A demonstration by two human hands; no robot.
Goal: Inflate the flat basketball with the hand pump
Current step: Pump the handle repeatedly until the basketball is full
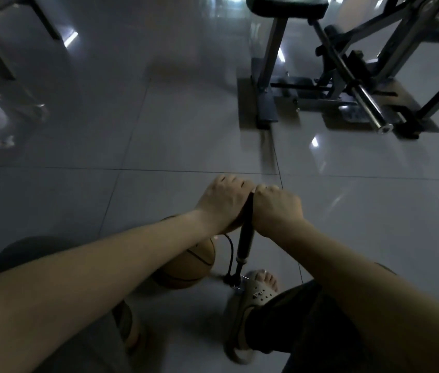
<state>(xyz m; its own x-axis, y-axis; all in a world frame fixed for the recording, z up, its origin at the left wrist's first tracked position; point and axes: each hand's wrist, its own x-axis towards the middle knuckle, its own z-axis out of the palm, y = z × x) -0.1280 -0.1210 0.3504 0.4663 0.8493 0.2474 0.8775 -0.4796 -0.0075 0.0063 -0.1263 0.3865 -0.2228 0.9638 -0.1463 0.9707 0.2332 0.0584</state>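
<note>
View from a person's head, looking down at a glossy tiled floor in dim light. Just below the centre of the view, the left hand and right hand sit side by side, knuckles touching. Both are curled tight over the top handle of a hand pump, and the handle itself is hidden beneath them. The pump's black barrel stands nearly upright. Its long axis runs from the hands straight down toward 6 o'clock, and the foot end leans slightly to the left. Its base is on the floor, with a sandalled foot at 5 o'clock from it, touching or pinning the foot bar. A thin black hose loops from the base up toward a brown basketball. The ball rests on the floor just beside the pump at 7 o'clock from the hands, partly covered by the left forearm. Where the hose meets the ball cannot be seen. The ball looks fairly round, though how firm it is cannot be judged. The next stroke would likely run along the barrel's line, with both hands equally near. A metal exercise machine stands well apart at 1 o'clock.
</note>
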